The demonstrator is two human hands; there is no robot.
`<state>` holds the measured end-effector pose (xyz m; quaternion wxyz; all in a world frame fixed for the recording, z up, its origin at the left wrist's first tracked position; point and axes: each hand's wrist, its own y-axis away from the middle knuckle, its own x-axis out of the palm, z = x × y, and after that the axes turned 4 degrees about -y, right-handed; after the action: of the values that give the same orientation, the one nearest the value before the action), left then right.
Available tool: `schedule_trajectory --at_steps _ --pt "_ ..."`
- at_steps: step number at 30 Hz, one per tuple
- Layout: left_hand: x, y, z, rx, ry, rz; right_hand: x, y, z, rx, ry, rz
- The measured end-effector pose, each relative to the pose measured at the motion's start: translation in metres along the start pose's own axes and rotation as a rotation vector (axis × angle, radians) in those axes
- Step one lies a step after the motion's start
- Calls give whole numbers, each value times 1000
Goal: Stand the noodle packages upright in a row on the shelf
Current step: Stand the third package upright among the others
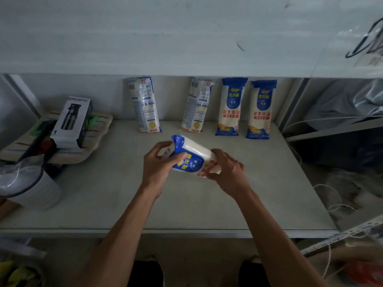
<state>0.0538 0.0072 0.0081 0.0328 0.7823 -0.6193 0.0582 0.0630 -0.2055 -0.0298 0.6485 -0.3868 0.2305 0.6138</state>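
Here we hold one noodle package (191,160) in both hands above the middle of the shelf (238,199); our left hand (158,165) curls round its blue crimped end, thumb pressed across the front; our right hand (227,169) clasps the lower end, fingers wrapped over the red print; both forearms reach in from below, bare. The package lies tilted, blue end up-left; glossy soft film, long rounded shape, pale noodles showing through. Behind it, four more packages lean upright against the back wall: two back-side out (145,105) (196,105), two with blue fronts (231,106) (261,109), standing close together. Far left, a boxed spray bottle (71,122) rests on a striped tray (99,133).
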Motion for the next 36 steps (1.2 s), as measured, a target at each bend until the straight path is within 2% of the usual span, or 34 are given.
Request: schedule_trajectory --at_steps 3,7,9,12,14,16,22,26,29,33,36 --pt "6 -6 -8 20 178 -61 -7 -2 -7 96 -73 150" --pt "17 -4 -9 -39 256 84 3 11 -2 112 -206 172" --pt "18 -4 1 -65 143 177 10 15 3 147 -292 168" --pt "12 -1 26 -123 -259 298 25 15 10 218 -426 179" --pt "1 1 45 -166 -334 353 38 14 18 256 -487 182" --pt "-16 -5 64 -177 -311 341 52 7 24 277 -541 156" --pt "-54 -45 92 -49 -356 253 92 -39 39 205 -539 124" --pt "-58 -81 96 90 -481 218 119 -58 41 188 -429 3" --pt "-49 -108 93 143 -586 203 123 -79 45 186 -446 -27" --pt "-35 -146 97 141 -742 92 122 -118 54 311 -490 -19" --pt "-31 -166 90 88 -787 70 127 -144 58 374 -449 7"
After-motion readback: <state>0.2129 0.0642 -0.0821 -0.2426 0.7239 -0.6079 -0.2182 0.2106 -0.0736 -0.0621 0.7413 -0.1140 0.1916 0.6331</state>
